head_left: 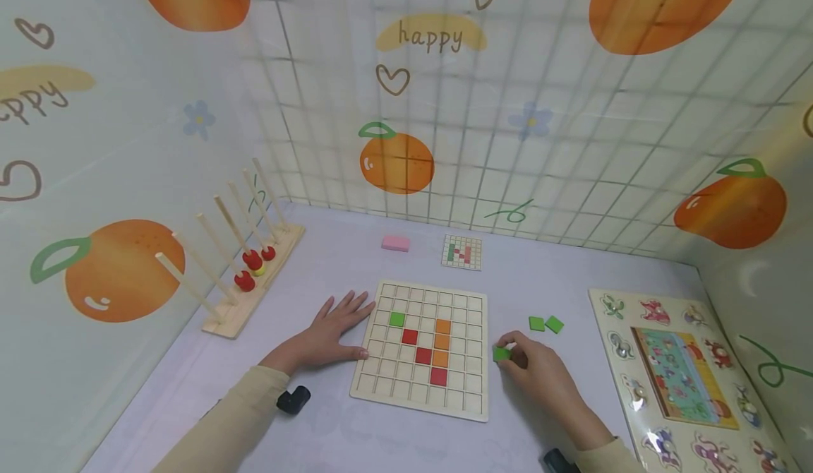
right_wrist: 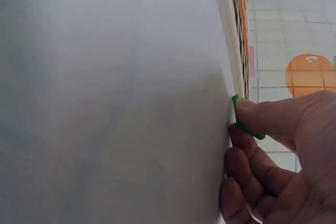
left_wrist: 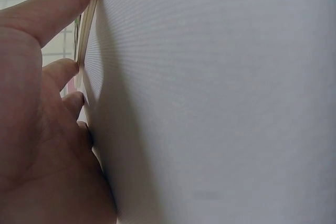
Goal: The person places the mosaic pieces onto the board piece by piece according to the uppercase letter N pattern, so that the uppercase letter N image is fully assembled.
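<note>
A wooden grid board [head_left: 394, 374] lies in the middle of the table, with one green tile [head_left: 396, 319], three red tiles [head_left: 423, 355] on a diagonal and three orange tiles [head_left: 442, 342] in a column. My left hand [head_left: 333, 333] rests spread at the board's left edge; its thumb and a fingertip touch the rim, as the left wrist view also shows. Just off the board's right edge, my right hand [head_left: 540, 368] pinches a green square tile [right_wrist: 242, 118] between thumb and finger. Two loose green tiles [head_left: 536, 324] lie beyond that hand.
A small pattern card [head_left: 462, 252] and a pink block [head_left: 396, 243] lie behind the board. On the left stands a wooden peg rack [head_left: 236, 318] with red and yellow beads. An animal picture puzzle board [head_left: 641, 409] lies at the right. Patterned cloth hangs around the table.
</note>
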Tool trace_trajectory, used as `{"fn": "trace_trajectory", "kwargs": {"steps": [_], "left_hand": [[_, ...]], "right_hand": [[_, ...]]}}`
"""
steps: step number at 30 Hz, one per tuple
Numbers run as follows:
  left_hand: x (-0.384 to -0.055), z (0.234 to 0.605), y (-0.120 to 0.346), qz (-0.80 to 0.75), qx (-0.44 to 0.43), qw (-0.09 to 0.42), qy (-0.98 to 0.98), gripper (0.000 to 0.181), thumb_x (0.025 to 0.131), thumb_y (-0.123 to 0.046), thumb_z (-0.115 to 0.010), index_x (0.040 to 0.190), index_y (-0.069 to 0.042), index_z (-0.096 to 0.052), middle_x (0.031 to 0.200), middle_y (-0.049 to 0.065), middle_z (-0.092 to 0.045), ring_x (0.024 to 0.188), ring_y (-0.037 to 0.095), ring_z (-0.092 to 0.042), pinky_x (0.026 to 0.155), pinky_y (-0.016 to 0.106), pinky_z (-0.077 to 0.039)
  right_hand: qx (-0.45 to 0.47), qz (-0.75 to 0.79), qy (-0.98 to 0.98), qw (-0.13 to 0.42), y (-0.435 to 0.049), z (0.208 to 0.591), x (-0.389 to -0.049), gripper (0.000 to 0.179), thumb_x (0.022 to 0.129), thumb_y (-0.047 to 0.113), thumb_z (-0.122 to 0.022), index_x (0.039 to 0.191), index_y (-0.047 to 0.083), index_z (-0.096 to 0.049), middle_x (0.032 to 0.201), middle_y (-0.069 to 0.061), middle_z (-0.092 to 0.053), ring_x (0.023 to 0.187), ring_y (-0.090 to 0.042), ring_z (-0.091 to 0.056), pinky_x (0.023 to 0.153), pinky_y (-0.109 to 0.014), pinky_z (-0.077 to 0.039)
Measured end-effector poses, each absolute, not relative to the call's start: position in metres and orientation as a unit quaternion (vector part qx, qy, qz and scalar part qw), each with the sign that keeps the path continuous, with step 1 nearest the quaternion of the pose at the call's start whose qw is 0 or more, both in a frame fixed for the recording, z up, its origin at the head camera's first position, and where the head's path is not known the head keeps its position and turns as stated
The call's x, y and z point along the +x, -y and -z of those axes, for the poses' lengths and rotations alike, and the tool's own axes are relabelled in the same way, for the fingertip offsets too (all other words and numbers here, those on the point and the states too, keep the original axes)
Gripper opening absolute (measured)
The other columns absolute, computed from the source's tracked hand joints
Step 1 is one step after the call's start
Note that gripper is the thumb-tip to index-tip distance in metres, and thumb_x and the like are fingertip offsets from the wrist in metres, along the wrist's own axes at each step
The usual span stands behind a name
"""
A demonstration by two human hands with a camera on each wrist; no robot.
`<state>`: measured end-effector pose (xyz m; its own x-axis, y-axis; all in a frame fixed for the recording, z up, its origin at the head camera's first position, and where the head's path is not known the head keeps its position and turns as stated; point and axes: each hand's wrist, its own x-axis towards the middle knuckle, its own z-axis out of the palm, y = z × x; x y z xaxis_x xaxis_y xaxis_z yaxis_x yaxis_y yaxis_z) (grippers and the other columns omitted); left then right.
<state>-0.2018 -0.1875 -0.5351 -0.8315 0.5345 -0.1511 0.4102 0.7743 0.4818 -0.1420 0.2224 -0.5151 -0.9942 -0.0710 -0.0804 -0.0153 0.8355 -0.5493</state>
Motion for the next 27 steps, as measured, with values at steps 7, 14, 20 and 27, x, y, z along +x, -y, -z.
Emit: {"fn": "trace_trajectory", "kwargs": {"steps": [7, 14, 20, 27], "left_hand": [[-0.202, 0.534, 0.187, -0.218, 0.255, 0.143, -0.931, 0.097, 0.088, -0.066, -0.067, 0.164, -0.025, -0.023, 0.171, 0.0, -0.008, 0.157, 0.028, 0.003, 0.124, 0.055, 0.007], [-0.202, 0.534, 0.187, -0.221, 0.252, 0.145, -0.931, 0.096, 0.088, -0.065, -0.067, 0.164, -0.025, -0.022, 0.171, -0.001, -0.008, 0.157, 0.027, 0.004, 0.124, 0.055, 0.008], [-0.202, 0.534, 0.187, -0.222, 0.256, 0.14, -0.93, 0.097, 0.088, -0.063, -0.069, 0.164, -0.023, -0.024, 0.171, 0.001, -0.009, 0.157, 0.029, 0.003, 0.124, 0.056, 0.008], [-0.202, 0.534, 0.187, -0.223, 0.257, 0.14, -0.93, 0.097, 0.087, -0.064, -0.068, 0.163, -0.023, -0.025, 0.171, 0.001, -0.01, 0.157, 0.029, 0.003, 0.124, 0.056, 0.008]], "right_hand": [[-0.017, 0.301, -0.953, 0.042, -0.223, 0.516, -0.141, 0.025, 0.09, 0.009, -0.074, 0.111, 0.022, -0.07, 0.082, 0.003, -0.065, 0.073, -0.014, -0.053, 0.063, -0.03, -0.046], [-0.013, 0.316, -0.948, 0.037, -0.22, 0.514, -0.142, 0.024, 0.093, 0.009, -0.071, 0.113, 0.023, -0.07, 0.09, 0.0, -0.07, 0.076, -0.013, -0.058, 0.066, -0.031, -0.051], [-0.015, 0.349, -0.937, 0.025, -0.212, 0.507, -0.143, 0.024, 0.093, 0.008, -0.072, 0.113, 0.022, -0.069, 0.089, 0.0, -0.069, 0.07, -0.012, -0.057, 0.057, -0.026, -0.048], [-0.028, 0.367, -0.929, 0.032, -0.197, 0.503, -0.147, 0.024, 0.093, 0.009, -0.072, 0.112, 0.022, -0.069, 0.086, 0.003, -0.067, 0.07, -0.012, -0.057, 0.056, -0.025, -0.049]]}}
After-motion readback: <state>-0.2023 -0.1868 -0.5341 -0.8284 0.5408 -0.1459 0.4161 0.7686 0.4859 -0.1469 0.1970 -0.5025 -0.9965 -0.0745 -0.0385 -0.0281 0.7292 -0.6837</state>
